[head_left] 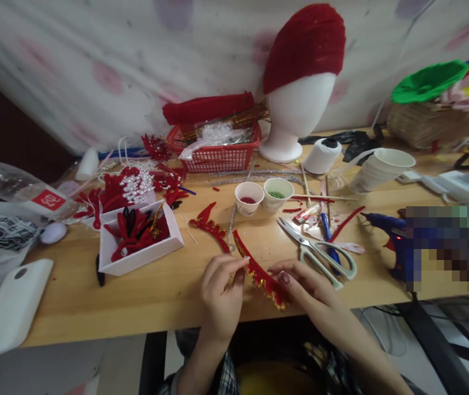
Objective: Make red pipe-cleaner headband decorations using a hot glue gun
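Between my hands, near the table's front edge, is a curved red fuzzy strip (254,264) edged with gold trim. My right hand (306,288) grips its lower right end between thumb and fingers. My left hand (224,285) is closed in a pinch at the strip's left edge; a small pale bit shows at the fingertips, but I cannot tell what it is. A second red fuzzy piece with gold trim (212,227) lies just beyond my left hand. Scissors with pale green handles (318,249) rest beyond my right hand.
Two paper cups hold red beads (248,200) and green beads (276,195). A white box (143,260) of red pieces stands left, a blue glue gun (399,241) right. Behind are a red basket (218,159) and a white mannequin head (295,109) with a red cap.
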A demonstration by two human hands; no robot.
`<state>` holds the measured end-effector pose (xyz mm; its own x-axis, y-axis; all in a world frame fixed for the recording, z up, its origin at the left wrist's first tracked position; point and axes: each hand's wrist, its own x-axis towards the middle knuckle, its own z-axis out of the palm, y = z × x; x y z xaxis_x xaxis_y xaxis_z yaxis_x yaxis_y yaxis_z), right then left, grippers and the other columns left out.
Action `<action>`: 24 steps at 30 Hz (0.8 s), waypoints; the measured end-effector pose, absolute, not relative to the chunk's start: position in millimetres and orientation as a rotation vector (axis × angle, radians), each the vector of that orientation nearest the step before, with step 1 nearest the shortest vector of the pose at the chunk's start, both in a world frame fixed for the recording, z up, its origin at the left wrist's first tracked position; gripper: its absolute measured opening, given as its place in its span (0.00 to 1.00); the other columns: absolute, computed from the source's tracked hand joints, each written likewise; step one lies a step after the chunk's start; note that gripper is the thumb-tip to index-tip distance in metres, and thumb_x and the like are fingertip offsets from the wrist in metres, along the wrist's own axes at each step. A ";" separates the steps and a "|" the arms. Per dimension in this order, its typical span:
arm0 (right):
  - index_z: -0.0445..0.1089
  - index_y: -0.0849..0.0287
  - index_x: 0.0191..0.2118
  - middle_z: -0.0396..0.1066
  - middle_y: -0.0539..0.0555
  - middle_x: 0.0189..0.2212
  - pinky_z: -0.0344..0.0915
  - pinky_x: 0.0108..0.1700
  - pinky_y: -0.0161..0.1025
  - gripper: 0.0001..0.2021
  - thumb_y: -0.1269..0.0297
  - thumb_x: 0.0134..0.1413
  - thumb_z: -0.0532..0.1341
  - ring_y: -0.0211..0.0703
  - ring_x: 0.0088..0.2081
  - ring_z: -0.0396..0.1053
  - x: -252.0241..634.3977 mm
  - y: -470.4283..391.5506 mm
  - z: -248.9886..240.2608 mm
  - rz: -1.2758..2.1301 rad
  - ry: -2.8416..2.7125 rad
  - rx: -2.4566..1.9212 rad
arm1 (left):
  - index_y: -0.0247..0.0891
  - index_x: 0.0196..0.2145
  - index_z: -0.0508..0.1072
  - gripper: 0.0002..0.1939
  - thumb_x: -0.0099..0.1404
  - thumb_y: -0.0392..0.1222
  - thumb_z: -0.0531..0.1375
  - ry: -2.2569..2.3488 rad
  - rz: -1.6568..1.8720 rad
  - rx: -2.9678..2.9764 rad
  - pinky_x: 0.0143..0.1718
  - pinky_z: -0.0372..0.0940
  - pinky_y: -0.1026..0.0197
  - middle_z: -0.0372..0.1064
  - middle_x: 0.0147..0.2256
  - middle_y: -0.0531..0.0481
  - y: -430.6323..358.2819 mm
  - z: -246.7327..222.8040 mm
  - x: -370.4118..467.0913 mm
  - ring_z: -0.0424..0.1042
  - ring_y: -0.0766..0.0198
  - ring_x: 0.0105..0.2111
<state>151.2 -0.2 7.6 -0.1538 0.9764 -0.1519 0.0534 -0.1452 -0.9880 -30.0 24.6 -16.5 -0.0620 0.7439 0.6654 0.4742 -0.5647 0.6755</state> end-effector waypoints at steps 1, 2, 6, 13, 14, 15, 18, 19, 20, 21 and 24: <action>0.71 0.56 0.43 0.74 0.55 0.37 0.74 0.31 0.36 0.17 0.46 0.60 0.61 0.41 0.35 0.73 149.4 -1.1 6.2 1.481 -1.267 -1.243 | 0.38 0.38 0.78 0.11 0.62 0.25 0.62 1.313 1.670 1.982 0.40 0.72 0.64 0.76 0.33 0.50 24.9 -16.4 -28.7 0.76 0.66 0.35; 0.71 0.56 0.44 0.73 0.54 0.37 0.73 0.29 0.35 0.18 0.46 0.60 0.62 0.40 0.33 0.72 147.4 -2.4 4.5 1.544 -1.246 -1.210 | 0.38 0.37 0.78 0.11 0.62 0.25 0.62 1.305 1.665 1.990 0.39 0.72 0.64 0.76 0.33 0.50 24.9 -16.3 -27.5 0.76 0.66 0.34; 0.69 0.57 0.44 0.70 0.49 0.30 0.66 0.23 0.28 0.18 0.50 0.56 0.67 0.34 0.27 0.66 142.2 -7.8 -0.8 1.632 -1.150 -1.155 | 0.38 0.37 0.78 0.10 0.61 0.25 0.63 1.332 1.652 1.975 0.39 0.73 0.63 0.77 0.32 0.51 22.2 -16.6 -24.9 0.77 0.65 0.33; 0.72 0.57 0.44 0.73 0.51 0.32 0.67 0.25 0.30 0.18 0.49 0.55 0.67 0.33 0.27 0.67 150.6 -8.0 6.1 1.457 -1.138 -1.208 | 0.40 0.36 0.79 0.04 0.62 0.34 0.66 1.435 1.644 1.779 0.38 0.74 0.63 0.80 0.32 0.51 14.9 -17.9 -27.7 0.79 0.65 0.31; 0.72 0.57 0.43 0.74 0.52 0.33 0.67 0.26 0.30 0.18 0.49 0.55 0.67 0.34 0.28 0.68 151.8 -8.1 6.8 1.441 -1.138 -1.224 | 0.40 0.35 0.79 0.03 0.63 0.35 0.65 1.418 1.628 1.747 0.39 0.74 0.63 0.80 0.33 0.50 14.5 -17.1 -28.2 0.79 0.64 0.32; 0.72 0.57 0.43 0.75 0.53 0.33 0.67 0.26 0.31 0.18 0.49 0.55 0.67 0.35 0.29 0.69 152.7 -8.3 7.2 1.430 -1.143 -1.239 | 0.41 0.35 0.80 0.04 0.65 0.36 0.64 1.398 1.596 1.700 0.39 0.74 0.64 0.80 0.34 0.50 14.1 -15.9 -28.4 0.79 0.65 0.33; 0.73 0.56 0.43 0.76 0.54 0.35 0.70 0.30 0.34 0.17 0.49 0.55 0.66 0.38 0.32 0.72 153.4 -10.1 7.0 1.385 -1.175 -1.255 | 0.40 0.37 0.80 0.07 0.68 0.41 0.61 1.340 1.456 1.484 0.32 0.72 0.68 0.78 0.29 0.51 12.1 -10.5 -27.4 0.76 0.67 0.28; 0.73 0.56 0.42 0.76 0.54 0.35 0.71 0.32 0.35 0.17 0.49 0.55 0.66 0.39 0.33 0.72 153.0 -10.9 6.8 1.370 -1.185 -1.257 | 0.39 0.37 0.80 0.10 0.69 0.44 0.60 1.327 1.413 1.411 0.27 0.70 0.69 0.75 0.25 0.52 11.1 -8.7 -26.6 0.73 0.69 0.24; 0.73 0.56 0.42 0.76 0.54 0.35 0.72 0.34 0.36 0.16 0.49 0.55 0.66 0.40 0.33 0.73 152.6 -11.8 6.6 1.361 -1.193 -1.260 | 0.38 0.37 0.80 0.12 0.69 0.47 0.59 1.319 1.365 1.348 0.22 0.66 0.71 0.71 0.22 0.54 9.9 -7.3 -25.7 0.69 0.71 0.19; 0.73 0.56 0.42 0.76 0.54 0.35 0.72 0.35 0.36 0.16 0.50 0.55 0.66 0.40 0.34 0.73 152.1 -12.7 6.4 1.358 -1.199 -1.263 | 0.38 0.37 0.80 0.15 0.70 0.50 0.58 1.316 1.316 1.301 0.18 0.62 0.71 0.68 0.19 0.55 8.8 -6.2 -25.0 0.65 0.72 0.16; 0.74 0.56 0.42 0.76 0.54 0.35 0.72 0.35 0.36 0.16 0.50 0.55 0.66 0.40 0.34 0.73 152.2 -15.5 6.2 1.346 -1.193 -1.267 | 0.37 0.38 0.80 0.20 0.68 0.56 0.58 1.339 1.207 1.242 0.12 0.54 0.71 0.67 0.18 0.56 5.7 -5.7 -25.2 0.57 0.74 0.11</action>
